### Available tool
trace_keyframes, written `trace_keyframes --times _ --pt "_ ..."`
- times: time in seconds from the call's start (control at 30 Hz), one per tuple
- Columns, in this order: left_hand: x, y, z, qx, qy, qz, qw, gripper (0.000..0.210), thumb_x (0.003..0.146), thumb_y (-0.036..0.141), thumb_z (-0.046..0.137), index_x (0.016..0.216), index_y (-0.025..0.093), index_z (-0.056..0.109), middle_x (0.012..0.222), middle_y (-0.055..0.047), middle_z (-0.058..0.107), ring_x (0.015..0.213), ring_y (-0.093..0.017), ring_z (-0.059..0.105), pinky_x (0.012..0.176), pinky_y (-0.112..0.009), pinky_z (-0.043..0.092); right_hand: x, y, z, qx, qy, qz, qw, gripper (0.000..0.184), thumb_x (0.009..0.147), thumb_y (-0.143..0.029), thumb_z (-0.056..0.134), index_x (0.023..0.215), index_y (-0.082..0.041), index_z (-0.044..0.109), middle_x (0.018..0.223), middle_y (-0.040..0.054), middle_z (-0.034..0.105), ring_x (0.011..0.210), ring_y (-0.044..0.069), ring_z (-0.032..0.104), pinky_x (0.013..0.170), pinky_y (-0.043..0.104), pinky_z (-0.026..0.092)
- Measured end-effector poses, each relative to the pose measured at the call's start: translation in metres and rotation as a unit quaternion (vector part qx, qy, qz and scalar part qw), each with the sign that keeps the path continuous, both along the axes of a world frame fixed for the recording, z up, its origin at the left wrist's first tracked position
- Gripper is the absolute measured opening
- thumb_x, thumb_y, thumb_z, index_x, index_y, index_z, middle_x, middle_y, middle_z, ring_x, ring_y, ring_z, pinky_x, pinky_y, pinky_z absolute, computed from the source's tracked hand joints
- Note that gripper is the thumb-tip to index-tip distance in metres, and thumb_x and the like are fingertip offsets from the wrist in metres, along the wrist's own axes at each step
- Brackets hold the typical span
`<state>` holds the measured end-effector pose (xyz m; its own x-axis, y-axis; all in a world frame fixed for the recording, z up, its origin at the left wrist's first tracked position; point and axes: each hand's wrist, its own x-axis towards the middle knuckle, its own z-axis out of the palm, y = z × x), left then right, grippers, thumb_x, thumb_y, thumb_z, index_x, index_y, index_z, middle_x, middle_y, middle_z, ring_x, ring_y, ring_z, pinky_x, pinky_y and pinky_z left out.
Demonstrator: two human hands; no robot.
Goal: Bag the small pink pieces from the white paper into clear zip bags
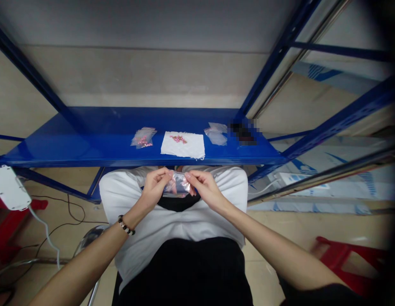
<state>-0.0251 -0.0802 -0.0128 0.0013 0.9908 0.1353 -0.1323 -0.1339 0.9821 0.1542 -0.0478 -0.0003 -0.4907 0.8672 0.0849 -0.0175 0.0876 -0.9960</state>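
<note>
A small clear plastic bag (177, 185) is stretched between my two hands, above my lap and just below the shelf's front edge. My left hand (156, 183) pinches its upper left corner between thumb and fingers. At the upper right corner, my right hand (204, 187) grips it the same way. Whether anything lies inside the bag is hard to make out. On the shelf in front of me, a white cloth (183, 148) carries a little heap of pink beads (179, 139). Left of it lie clear bags holding pink beads (143, 138).
The blue metal shelf (101, 127) has uprights on both sides. Clear bags (217, 134) lie right of the cloth, beside a dark blurred-out object (245, 134). A white power strip (10, 187) hangs at left. Red stools (347, 259) stand on the floor.
</note>
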Motion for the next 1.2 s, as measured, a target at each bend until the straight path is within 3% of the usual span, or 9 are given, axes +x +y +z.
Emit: trace_keyframes --times 0.3,0.5,0.63,0.83,1.07,1.2 --pt "0.001 0.0 0.001 -0.012 0.023 -0.053 0.998 0.033 0.088 0.044 0.065 0.079 0.013 0.064 0.07 -0.005 0.07 0.057 -0.014 0.064 0.056 -0.023 0.046 0.003 0.001 0.005 0.041 -0.026 0.03 0.998 0.043 0.094 -0.049 0.055 0.066 -0.016 0.057 0.053 -0.0031 0.051 0.048 0.009 0.046 0.047 0.021 0.033" --pt "0.005 -0.005 0.002 0.008 0.057 -0.051 0.997 0.034 0.09 0.043 0.062 0.072 0.014 0.061 0.055 -0.002 0.064 0.051 -0.011 0.057 0.054 -0.021 0.042 0.001 -0.003 0.003 0.036 -0.041 0.078 0.995 0.047 0.095 -0.05 0.053 0.065 -0.015 0.06 0.051 -0.0026 0.052 0.047 0.009 0.046 0.047 0.021 0.032" --pt "0.007 -0.006 0.003 -0.004 0.023 -0.051 0.998 0.036 0.092 0.047 0.057 0.078 0.014 0.063 0.062 -0.004 0.068 0.054 -0.014 0.061 0.053 -0.022 0.043 -0.002 -0.005 0.004 0.025 -0.009 0.05 0.998 0.047 0.095 -0.05 0.053 0.064 -0.015 0.06 0.051 -0.001 0.056 0.047 0.01 0.049 0.048 0.022 0.034" --pt "0.003 -0.004 0.002 0.001 0.035 -0.017 0.999 0.042 0.092 0.049 0.057 0.07 0.014 0.063 0.059 -0.004 0.067 0.053 -0.015 0.062 0.055 -0.024 0.047 -0.002 -0.005 -0.002 -0.021 0.004 0.046 0.999 0.049 0.094 -0.056 0.051 0.068 -0.015 0.061 0.048 -0.0004 0.059 0.04 0.01 0.049 0.045 0.022 0.035" --pt "0.014 -0.003 -0.007 -0.043 0.003 -0.092 0.995 0.05 0.095 0.054 0.048 0.081 0.011 0.068 0.072 -0.01 0.073 0.058 -0.017 0.068 0.057 -0.026 0.052 0.001 0.006 -0.011 -0.017 0.038 -0.047 0.998 0.052 0.093 -0.062 0.047 0.069 -0.017 0.059 0.042 -0.0007 0.056 0.037 0.012 0.049 0.045 0.023 0.038" --pt "0.016 -0.001 -0.014 -0.04 0.033 -0.098 0.994 0.042 0.089 0.053 0.06 0.087 0.011 0.066 0.076 -0.01 0.073 0.057 -0.016 0.069 0.048 -0.021 0.045 0.003 0.01 -0.008 -0.012 0.038 -0.047 0.998 0.048 0.091 -0.062 0.051 0.081 -0.017 0.062 0.05 -0.0022 0.057 0.04 0.011 0.048 0.044 0.022 0.038"
